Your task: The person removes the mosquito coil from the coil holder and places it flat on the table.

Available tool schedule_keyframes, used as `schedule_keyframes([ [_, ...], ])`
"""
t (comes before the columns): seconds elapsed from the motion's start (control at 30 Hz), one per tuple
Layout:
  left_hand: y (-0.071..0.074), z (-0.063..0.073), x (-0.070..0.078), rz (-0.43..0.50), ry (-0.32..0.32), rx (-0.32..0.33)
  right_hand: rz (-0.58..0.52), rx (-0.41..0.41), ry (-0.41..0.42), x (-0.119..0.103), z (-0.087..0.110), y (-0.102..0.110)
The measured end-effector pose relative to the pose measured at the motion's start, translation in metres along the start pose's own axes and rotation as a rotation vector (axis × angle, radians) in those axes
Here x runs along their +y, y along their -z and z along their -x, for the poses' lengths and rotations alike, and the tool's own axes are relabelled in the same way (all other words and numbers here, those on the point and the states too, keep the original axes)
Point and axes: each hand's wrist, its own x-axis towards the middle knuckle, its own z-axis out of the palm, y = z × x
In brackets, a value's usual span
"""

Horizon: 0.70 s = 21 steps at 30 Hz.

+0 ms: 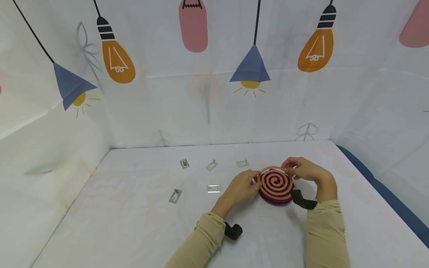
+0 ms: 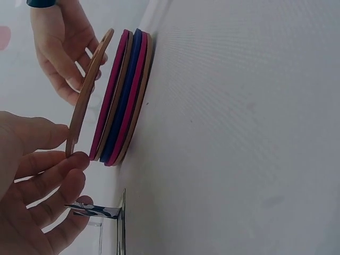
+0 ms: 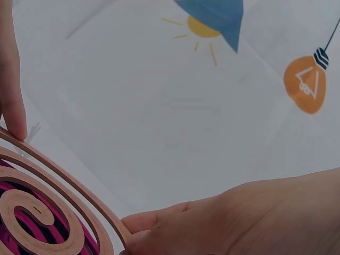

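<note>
My left hand pinches the left edge of a tan mosquito coil between thumb and fingers. At the coil's far right edge, my right hand holds the rim with its fingertips, as the right wrist view also shows. Seen from the left wrist, this tan coil is tilted and raised off a stack of coils in magenta, tan and blue. The stack lies flat on the white table. A small metal coil stand shows just below the left fingers in that view.
Several small metal coil stands lie left of the hands, among them one nearby stand and one farther left. Behind the table hangs a white cloth wall printed with lamps and bulbs. Black wrist cameras sit on both arms.
</note>
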Motion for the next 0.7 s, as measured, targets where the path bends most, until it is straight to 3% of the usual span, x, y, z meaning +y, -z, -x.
schedule_keyframes([
  [0.7,-0.0011,0.0019,-0.0009,-0.062,-0.005,0.009,-0.005,-0.021,-0.020,0.0050,-0.0039,-0.0039],
])
